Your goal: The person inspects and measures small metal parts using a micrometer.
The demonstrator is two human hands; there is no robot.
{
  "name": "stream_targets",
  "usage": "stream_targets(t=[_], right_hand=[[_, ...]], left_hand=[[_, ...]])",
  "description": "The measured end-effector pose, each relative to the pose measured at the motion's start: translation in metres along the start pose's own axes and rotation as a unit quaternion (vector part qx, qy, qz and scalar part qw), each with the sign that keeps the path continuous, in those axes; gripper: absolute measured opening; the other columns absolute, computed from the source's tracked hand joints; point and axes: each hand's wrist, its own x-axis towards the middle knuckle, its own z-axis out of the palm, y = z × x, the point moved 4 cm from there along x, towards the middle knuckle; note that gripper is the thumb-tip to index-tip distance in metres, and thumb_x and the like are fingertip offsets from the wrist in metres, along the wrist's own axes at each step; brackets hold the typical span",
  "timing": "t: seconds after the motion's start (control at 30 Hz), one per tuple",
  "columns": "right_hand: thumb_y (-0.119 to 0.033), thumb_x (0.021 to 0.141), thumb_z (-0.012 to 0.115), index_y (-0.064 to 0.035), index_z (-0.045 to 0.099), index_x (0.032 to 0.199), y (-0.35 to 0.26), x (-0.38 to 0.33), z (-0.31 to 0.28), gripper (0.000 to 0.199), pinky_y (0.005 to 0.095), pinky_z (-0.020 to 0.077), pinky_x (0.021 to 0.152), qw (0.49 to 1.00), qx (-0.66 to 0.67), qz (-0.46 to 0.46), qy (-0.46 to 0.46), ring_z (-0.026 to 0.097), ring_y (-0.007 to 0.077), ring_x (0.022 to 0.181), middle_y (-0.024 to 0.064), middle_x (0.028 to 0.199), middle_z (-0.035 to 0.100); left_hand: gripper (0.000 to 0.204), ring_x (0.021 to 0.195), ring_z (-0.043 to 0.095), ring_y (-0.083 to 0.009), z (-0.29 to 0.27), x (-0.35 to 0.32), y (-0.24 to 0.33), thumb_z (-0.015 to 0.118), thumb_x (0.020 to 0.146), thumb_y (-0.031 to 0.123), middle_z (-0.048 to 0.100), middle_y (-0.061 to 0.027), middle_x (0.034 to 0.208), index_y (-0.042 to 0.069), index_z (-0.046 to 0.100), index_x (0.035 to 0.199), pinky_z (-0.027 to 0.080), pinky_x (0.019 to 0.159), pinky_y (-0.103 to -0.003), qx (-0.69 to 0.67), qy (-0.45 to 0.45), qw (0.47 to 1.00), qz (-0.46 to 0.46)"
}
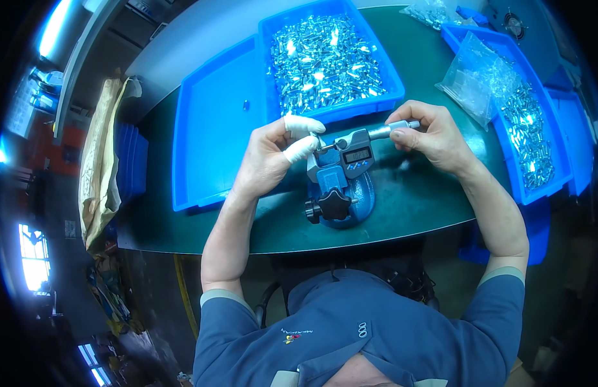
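A digital micrometer [358, 155] is clamped in a blue stand [360, 205] with black knobs, on the green table. My left hand [276, 149], white finger cots on its thumb and forefinger, pinches a small shiny metal part [320, 143] at the micrometer's jaws. The part's exact shape is too small to make out. My right hand [432, 133] has its thumb and fingers closed round the silver thimble [402, 128] at the micrometer's right end. Just beyond both hands stands a blue bin heaped with small metal parts [324, 61].
A shallow blue tray [212, 129] at the left holds one tiny part. On the right, another blue tray [508, 151] contains metal parts and clear plastic bags [473, 80]. Brown paper [99, 161] and stacked blue bins [131, 161] stand past the table's left edge.
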Motion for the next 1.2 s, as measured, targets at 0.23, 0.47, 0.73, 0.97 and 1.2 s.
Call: stream_targets(t=[0.23,0.47,0.73,0.97,1.2], right_hand=[[-0.026,0.093,0.069,-0.0007,0.067,0.098,0.0035,0.0012,0.0000,0.026,0.0214,0.0458,0.060,1.000,0.003,-0.001,0.001,0.059,0.0070,0.068,0.0016,0.076,0.064],[-0.028,0.094,0.068,-0.0012,0.067,0.094,0.0048,0.0008,0.0000,0.027,0.0216,0.0445,0.057,1.000,-0.001,0.014,0.011,0.058,0.0070,0.065,0.0017,0.070,0.063],[-0.032,0.095,0.066,-0.0024,0.066,0.091,0.0056,0.0009,-0.0004,0.030,0.0217,0.0431,0.056,1.000,-0.021,0.009,0.014,0.057,0.0067,0.063,0.0011,0.069,0.062],[-0.033,0.095,0.066,-0.0031,0.066,0.090,0.0061,0.0010,-0.0018,0.030,0.0215,0.0427,0.056,1.000,-0.025,0.010,0.014,0.057,0.0064,0.063,0.0009,0.069,0.062],[-0.035,0.096,0.065,-0.0037,0.066,0.089,0.0074,0.0019,-0.0005,0.032,0.0216,0.0432,0.057,1.000,-0.027,0.006,0.011,0.057,0.0063,0.064,0.0006,0.069,0.062]], left_hand=[[0.020,0.078,0.066,-0.0122,-0.0002,-0.0003,-0.0012,0.065,0.094,0.006,0.069,-0.0076,0.089,0.002,0.067,0.113,0.054,0.068,-0.028,0.001,0.005,1.000,-0.005],[0.020,0.078,0.066,-0.0121,-0.0002,-0.0012,-0.0016,0.065,0.094,0.006,0.069,-0.0075,0.090,0.001,0.066,0.113,0.054,0.069,-0.027,-0.004,0.003,1.000,-0.002],[0.020,0.079,0.065,-0.0121,0.0004,-0.0009,-0.0001,0.065,0.093,0.006,0.069,-0.0072,0.090,0.001,0.066,0.113,0.054,0.069,-0.027,0.000,0.007,1.000,-0.002],[0.020,0.079,0.065,-0.0119,0.0008,-0.0003,-0.0013,0.065,0.094,0.007,0.069,-0.0069,0.090,0.002,0.066,0.113,0.053,0.069,-0.027,-0.015,0.004,1.000,-0.004],[0.021,0.078,0.064,-0.0117,-0.0005,-0.0012,-0.0028,0.065,0.094,0.008,0.069,-0.0067,0.091,0.002,0.067,0.114,0.053,0.070,-0.027,-0.008,0.011,1.000,0.006]])
